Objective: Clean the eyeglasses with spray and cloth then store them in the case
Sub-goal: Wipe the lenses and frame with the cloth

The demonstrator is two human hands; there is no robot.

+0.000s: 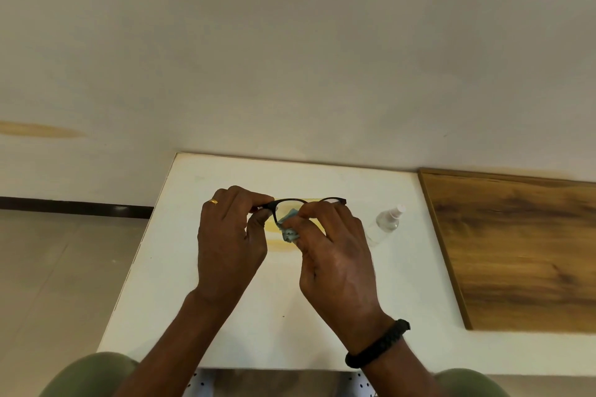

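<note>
At the bottom edge, two knees in olive trousers (93,374) sit at 7 and 5 o'clock, with a white, black-dotted surface (361,383) showing between them. Both bare forearms rise from there over the white table (154,284).

The right wrist wears a black braided band (377,344). The right hand (335,255) is at centre, its thumb and fingers closed on a small light-blue cloth (289,229), pinching it around the left lens of the glasses (309,203). Most of the cloth is bunched in the hand; only a crumpled corner shows.

The left hand (229,235) is at 9 o'clock of the right one, close beside it. Its thumb and fingertips grip the left end of the black frame at the hinge. A gold ring (213,202) sits on one finger.

The glasses are held in the air above the table's middle, front bar level, running from the left hand toward 3 o'clock; the right lens end sticks out past the right knuckles.

Under the glasses a pale yellow patch (280,243) lies on the table; I cannot tell what it is.

At 3 o'clock of the hands a clear spray bottle (385,224) lies on its side on the table, white nozzle pointing to 1 o'clock, near the right hand but apart from it.

Farther to 3 o'clock a brown wooden board (522,251) joins the table. Beyond, at 12 o'clock, a plain wall (290,58); at 9 o'clock, a tiled floor (64,251) with a dark skirting strip.
</note>
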